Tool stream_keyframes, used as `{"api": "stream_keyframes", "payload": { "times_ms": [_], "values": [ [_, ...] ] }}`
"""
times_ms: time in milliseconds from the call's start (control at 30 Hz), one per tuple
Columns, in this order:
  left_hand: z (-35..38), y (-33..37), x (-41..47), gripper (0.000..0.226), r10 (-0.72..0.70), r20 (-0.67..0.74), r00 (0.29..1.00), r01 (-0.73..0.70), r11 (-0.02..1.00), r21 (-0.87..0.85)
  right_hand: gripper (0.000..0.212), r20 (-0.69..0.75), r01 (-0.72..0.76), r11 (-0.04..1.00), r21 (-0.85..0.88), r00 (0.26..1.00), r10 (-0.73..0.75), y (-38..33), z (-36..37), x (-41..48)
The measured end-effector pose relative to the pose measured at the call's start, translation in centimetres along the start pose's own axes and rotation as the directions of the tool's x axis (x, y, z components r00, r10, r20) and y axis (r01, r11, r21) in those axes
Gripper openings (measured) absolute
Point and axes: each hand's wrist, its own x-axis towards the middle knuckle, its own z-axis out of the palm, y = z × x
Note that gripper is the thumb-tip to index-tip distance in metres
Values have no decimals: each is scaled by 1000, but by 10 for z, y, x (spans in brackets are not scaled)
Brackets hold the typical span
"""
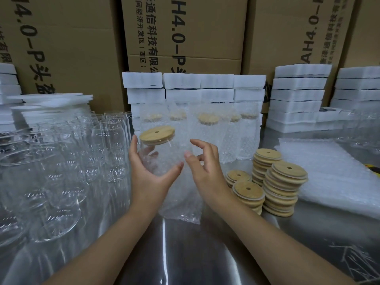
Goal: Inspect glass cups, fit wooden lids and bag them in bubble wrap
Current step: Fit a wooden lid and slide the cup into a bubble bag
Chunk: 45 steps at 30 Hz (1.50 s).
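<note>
Lidded glass cup held above a bubble wrap bag, about ready for bagging.

Cardboard boxes (185, 27) wall off the back of the steel desk (205, 254), with white foam blocks (298, 93) stacked before them, bare glasses (111, 151) crowded at the left and bagged cups (205, 130) standing in a row behind. Stacks of spare lids (283, 182) sit to the right. The left hand (148, 175) grips the glass cup (162, 155), fingers and thumb curled round its lower body. The cup is lifted off the desk and tilted, its wooden lid (157, 135) on top. The right hand (205, 167) hovers just beside it, fingers loosely bent and holding nothing. The bubble wrap bag (181, 202) lies flat beneath. Probably best to press the lid fully flush first, then spread the bag's mouth wide and slide the cup in base-first.
</note>
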Motion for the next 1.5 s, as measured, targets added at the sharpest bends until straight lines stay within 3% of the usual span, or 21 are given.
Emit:
{"api": "stream_keyframes", "payload": {
  "times_ms": [100,233,333,533,667,867,967,1200,1367,1500],
  "values": [
    [0,1,2,100,4,-94,996,-8,999,-51,38,88,-59,998,14,994,58,0,-3,2],
    [-1,7,3,104,-11,-156,988,-4,995,-96,73,427,-234,972,25,881,201,3,-4,3],
    [-1,13,1,98,42,-161,986,-57,994,-89,85,548,-182,983,-26,820,166,9,-3,-1],
    [0,19,2,93,27,-47,999,-34,986,-163,80,348,-151,987,50,929,124,14,3,-1],
    [0,12,3,110,-51,109,993,65,989,-132,74,205,-146,977,153,972,113,17,0,8],
    [3,-1,0,114,-157,347,924,149,988,51,62,41,-129,957,260,992,122,8,-11,13],
    [2,-4,-1,129,-210,460,863,166,977,136,60,25,-112,955,276,994,109,3,-14,12],
    [2,-1,-4,129,-201,407,891,125,971,204,79,40,-113,966,233,994,106,-3,-14,9],
    [3,0,-5,110,-158,407,900,90,979,182,72,74,-68,967,247,996,51,-10,-11,4],
    [5,-2,-6,114,-175,352,920,108,974,200,105,70,-14,991,137,998,4,-15,-10,4]
  ]
}}
